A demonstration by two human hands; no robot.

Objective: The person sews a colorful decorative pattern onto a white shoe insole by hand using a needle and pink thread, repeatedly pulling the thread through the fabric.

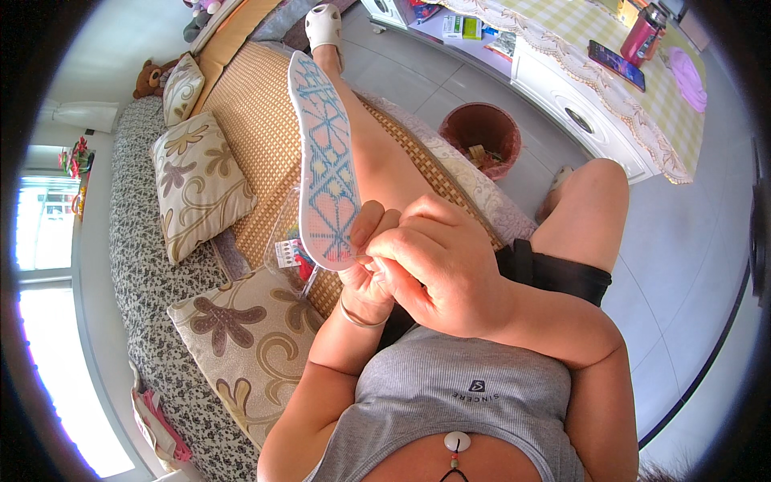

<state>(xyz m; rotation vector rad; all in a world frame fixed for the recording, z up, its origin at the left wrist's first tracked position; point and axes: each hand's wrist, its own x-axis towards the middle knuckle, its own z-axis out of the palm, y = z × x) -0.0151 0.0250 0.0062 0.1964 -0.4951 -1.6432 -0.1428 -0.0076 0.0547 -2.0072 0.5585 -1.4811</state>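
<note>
A white-edged embroidered insole (329,173), stitched in blue, pink and yellow, stands in front of me with its rounded heel end toward my body. My left hand (368,283), with a bracelet at the wrist, grips that heel end. Across it comes my right hand (446,269), its fingers curled in a pinch close to the insole's edge. Whatever lies between those fingertips is too small or hidden to make out. Beside the heel, a clear plastic bag (283,241) shows a white card and red and blue bits inside.
Patterned cushions (201,181) lie on the woven mat (241,100) at the left. To the right a reddish waste bin (482,132) stands on the tiled floor. A phone (617,66) and a red flask (645,36) rest on the cloth-covered cabinet (554,40).
</note>
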